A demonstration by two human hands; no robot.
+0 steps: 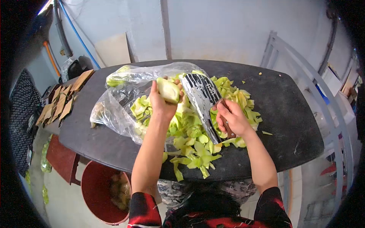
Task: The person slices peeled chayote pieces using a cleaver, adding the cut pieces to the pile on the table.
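My left hand (162, 108) is wrapped round a peeled, pale green vegetable (169, 90) with a whitish cut face, holding it above the table. My right hand (235, 118) grips the brown wooden handle of a cleaver (200, 99). Its broad blade, dark with whitish patches, slants up and left, close to the vegetable but apart from it. Beneath both hands lies a heap of light green peelings (194, 146), some hanging over the near table edge. A clear plastic bag (114, 114) spreads behind and left of my left hand, with a green vegetable (121, 76) at its far end.
The dark table (292, 125) has scattered scraps on it. Below its left side stands a reddish-brown bucket (89, 197) with some contents, beside a reddish-brown stool (62, 157). Cardboard strips (62, 100) lie at the left. A grey metal rail (304, 57) runs along the right.
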